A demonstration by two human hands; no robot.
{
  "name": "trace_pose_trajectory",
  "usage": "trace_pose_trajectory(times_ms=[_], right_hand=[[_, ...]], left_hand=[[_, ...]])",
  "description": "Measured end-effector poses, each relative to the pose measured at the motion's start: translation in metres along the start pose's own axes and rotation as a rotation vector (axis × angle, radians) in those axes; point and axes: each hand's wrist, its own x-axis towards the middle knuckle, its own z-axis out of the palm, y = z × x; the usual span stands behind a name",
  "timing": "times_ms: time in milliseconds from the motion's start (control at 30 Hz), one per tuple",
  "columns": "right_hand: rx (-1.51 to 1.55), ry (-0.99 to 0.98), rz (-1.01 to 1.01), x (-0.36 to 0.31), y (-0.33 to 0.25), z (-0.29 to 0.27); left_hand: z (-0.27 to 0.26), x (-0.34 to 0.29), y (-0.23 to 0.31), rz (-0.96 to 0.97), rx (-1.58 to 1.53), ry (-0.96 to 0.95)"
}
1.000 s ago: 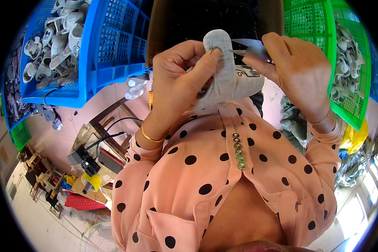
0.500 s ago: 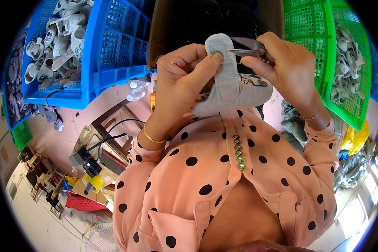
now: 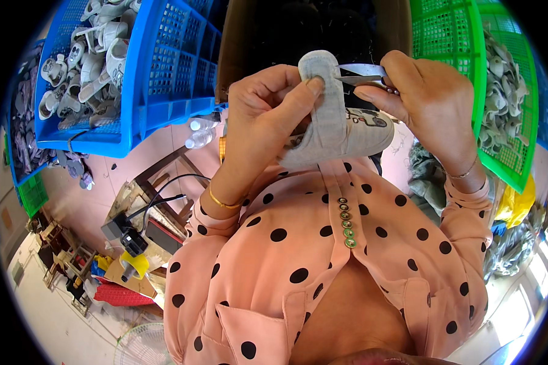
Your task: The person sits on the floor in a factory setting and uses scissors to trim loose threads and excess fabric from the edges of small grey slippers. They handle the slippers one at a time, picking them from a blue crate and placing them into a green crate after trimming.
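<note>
Slightly rightward since half a second ago, my right hand point(image 3: 433, 97) has shifted, fingers clamped on scissors point(image 3: 360, 79) whose handles they mostly hide; tips sit by the strap point(image 3: 327, 112), contact unclear. My left hand point(image 3: 265, 106) pinches the shoe upper point(image 3: 335, 145), fingertips partly hidden behind.

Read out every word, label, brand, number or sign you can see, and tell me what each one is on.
No words, numbers or signs can be read here.
Fabric shoe upper being held: a dark-lined picture; any lettering in it is too small to read.
Pale shoe pieces in the blue crate: dark prints, too small to read.
Clear bottles: no lettering can be made out.
</note>
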Motion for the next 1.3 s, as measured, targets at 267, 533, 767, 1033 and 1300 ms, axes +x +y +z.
trace_pose_trajectory(times_ms=[267,533,767,1033,1300], right_hand=[[-0.048,-0.063,-0.049,0.004,0.001,-0.010],[-0.017,-0.108,-0.061,0.002,0.003,-0.007],[0.670,-0.068,0.333,-0.001,0.015,0.004],[0.320,0.028,0.316,-0.002,0.004,0.041],[0.720,-0.204,0.396,-0.010,-0.017,0.041]], left_hand=[[0.003,-0.002,-0.002,0.039,0.030,0.026],[0.005,-0.001,-0.009,0.111,-0.004,0.025],[0.000,0.002,-0.010,0.045,0.084,-0.007],[0.006,0.002,-0.014,0.152,0.131,0.001],[0.008,0.002,-0.019,0.171,0.143,0.010]])
